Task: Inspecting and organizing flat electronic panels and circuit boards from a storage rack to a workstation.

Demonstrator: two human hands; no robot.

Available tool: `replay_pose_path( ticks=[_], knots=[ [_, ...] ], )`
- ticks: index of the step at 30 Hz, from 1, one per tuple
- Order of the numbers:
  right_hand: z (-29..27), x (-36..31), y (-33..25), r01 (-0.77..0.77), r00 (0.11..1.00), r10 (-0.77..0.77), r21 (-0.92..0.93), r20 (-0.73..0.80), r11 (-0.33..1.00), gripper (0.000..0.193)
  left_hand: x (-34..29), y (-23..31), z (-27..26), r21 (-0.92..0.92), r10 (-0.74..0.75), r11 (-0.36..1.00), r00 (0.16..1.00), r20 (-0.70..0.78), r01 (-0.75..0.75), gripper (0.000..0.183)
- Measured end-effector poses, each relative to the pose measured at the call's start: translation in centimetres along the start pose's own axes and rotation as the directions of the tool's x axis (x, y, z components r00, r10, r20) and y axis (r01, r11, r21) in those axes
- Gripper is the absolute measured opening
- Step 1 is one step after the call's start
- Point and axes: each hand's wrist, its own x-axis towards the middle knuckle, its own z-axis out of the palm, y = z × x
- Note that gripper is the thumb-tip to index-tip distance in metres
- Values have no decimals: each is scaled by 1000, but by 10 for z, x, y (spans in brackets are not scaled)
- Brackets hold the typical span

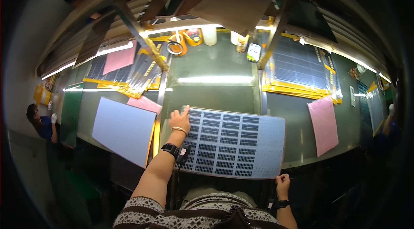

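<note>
A flat pale blue panel [271, 143] printed with several rows of dark rectangular blocks lies before me at the table's front edge. At its upper left corner is my left hand [179, 121], closed on the panel's edge, with one digit stretched away from me. By the panel's lower right corner, my right hand [282, 184] is closed in a pinch. A thin dark line shows beside those fingertips, too small to name. I wear dark bands on both wrists.
Left of the panel lie a plain pale blue sheet [123, 130] and a pink sheet [144, 105]. Another pink sheet [323, 125] is at right. Wrapped dark panels [297, 67], an orange tape roll [174, 48] and bottles [209, 36] stand behind. Metal posts [278, 22] rise nearby. A co-worker [41, 121] is far left.
</note>
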Motion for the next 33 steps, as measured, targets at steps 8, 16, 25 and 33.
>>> replay_pose_path(
  ticks=[8, 16, 25, 33],
  knots=[
    [50, 76, -110, 552, 780, -534, -761, 327, 341, 51, -3, -21, 42, -15, 129, 990, 959, -254, -137, 52],
    [80, 185, -109, 464, 793, -557, -837, 247, 289, 52, -4, -5, 49, -38, 224, 969, 930, -291, -245, 59],
    [72, 158, -110, 487, 807, -536, -793, 248, 365, 60, -10, -1, 41, 99, 200, 979, 944, -264, -180, 72],
    [5, -34, -59, 494, 858, -365, -776, 361, 393, 58, -15, 1, 24, 149, 109, 985, 981, -162, -85, 72]
  ],
)
